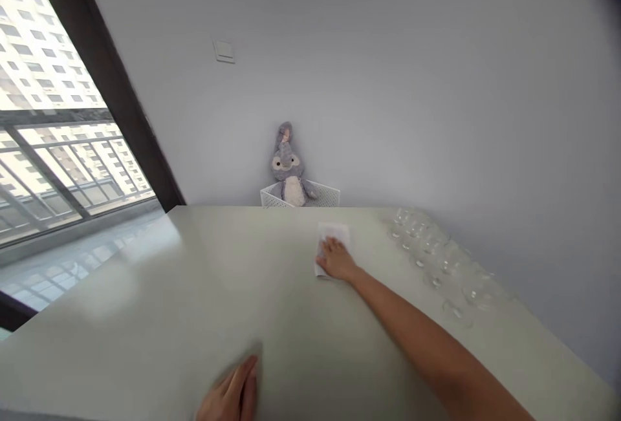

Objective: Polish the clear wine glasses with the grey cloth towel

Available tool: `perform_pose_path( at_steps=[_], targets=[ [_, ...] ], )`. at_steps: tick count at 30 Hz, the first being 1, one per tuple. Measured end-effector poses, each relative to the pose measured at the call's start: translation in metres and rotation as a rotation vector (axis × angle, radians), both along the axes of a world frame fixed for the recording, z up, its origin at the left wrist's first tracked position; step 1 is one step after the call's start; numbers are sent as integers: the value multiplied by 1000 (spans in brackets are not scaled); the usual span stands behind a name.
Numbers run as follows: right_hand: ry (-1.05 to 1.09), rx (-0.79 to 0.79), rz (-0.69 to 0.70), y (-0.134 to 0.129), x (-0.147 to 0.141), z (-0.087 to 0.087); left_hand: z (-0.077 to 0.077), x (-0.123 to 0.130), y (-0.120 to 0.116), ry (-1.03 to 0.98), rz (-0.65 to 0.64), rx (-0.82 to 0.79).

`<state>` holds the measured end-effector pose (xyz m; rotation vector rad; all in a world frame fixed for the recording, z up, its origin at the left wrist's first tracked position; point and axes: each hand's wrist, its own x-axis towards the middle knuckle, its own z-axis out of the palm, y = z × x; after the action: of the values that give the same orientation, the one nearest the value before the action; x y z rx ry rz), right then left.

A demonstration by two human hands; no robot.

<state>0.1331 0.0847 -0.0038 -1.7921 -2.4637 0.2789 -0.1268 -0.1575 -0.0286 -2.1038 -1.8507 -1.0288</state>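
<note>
Palm down on a white cloth or paper wipe [342, 232], my right hand [336, 258] presses it to the pale table top [218, 279]. Its fingers are stretched out and slightly apart, and the cloth's edges show around them. My left hand [230, 392] rests at the near edge of the view, partly cut off. Its fingers are held together, and nothing shows in them. To the right of the cloth, several clear glass or plastic vessels [449, 262] stand in a cluster on the table; their outlines are too faint to tell the exact kind.
A grey plush toy [293, 185] sits in a white perforated basket [327, 196] beyond the table's far edge. A light switch [224, 52] is on the grey wall [388, 85]. At the left is a dark-framed window [104, 72] with a railing [72, 169] outside.
</note>
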Motion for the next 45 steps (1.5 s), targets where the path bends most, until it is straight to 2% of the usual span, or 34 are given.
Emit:
perform_pose_path(
  at_steps=[3,6,10,13,16,19,22,25,27,29,31,33,35,37,40,42,44,45],
  targets=[
    [-43,49,-76,-46,49,-10,4,-3,-2,33,-78,4],
    [-43,130,-42,-114,75,-20,5,-3,-5,27,-78,18],
    [-3,236,64,-201,79,-29,2,-2,-9,-44,-104,74],
    [39,205,220,-232,57,-27,-1,1,-11,-153,-59,137],
    [111,97,485,-232,13,-12,-1,4,-12,-375,0,152],
    [201,17,672,-210,-45,9,5,7,-14,-650,18,120],
    [235,-24,760,-175,-98,19,15,10,-17,-802,24,102],
    [175,-52,692,-132,-122,17,24,14,-22,-821,15,106],
    [142,-47,577,-104,-115,14,29,16,-23,-809,13,91],
    [123,-29,453,-84,-93,12,33,17,-23,-790,6,65],
    [108,-17,343,-76,-60,10,35,18,-19,-770,-7,46],
    [96,-14,262,-80,-26,9,35,21,-12,-726,-41,16],
    [90,-19,231,-97,4,10,32,26,-2,-624,-81,-32],
    [96,-26,259,-121,26,11,30,36,11,-440,-153,-81],
    [173,3,387,-165,44,16,31,60,34,-79,-346,-82],
    [290,95,408,-193,51,19,34,80,48,125,-474,-39],
    [466,245,278,-214,62,19,35,97,59,276,-570,-15],
    [578,342,142,-221,72,17,35,102,63,338,-608,-19]
  ],
)
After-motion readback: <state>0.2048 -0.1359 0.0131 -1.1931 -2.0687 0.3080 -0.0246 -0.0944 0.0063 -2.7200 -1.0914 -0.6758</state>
